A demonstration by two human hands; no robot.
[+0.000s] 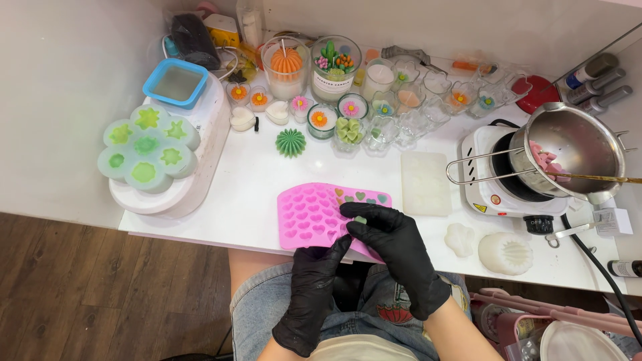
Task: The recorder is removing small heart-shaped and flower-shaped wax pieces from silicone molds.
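A white bench (254,194) runs left to right. At far left, a flower-shaped mould (147,146) with green wax sits on a white stand. Far centre, a labelled glass candle jar (336,68). The near edge holds a pink heart mould (314,215), overhanging slightly. The left hand (313,294), black-gloved, grips its near edge from below. The right hand (394,251) pinches a small green wax piece (360,219) over it. At right, a steel pot (576,148) on a hotplate.

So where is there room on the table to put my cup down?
Bare table lies between the green cactus candle, the pink mold and the white machine. The back row of glass jars is crowded, and the hot plate fills the right.
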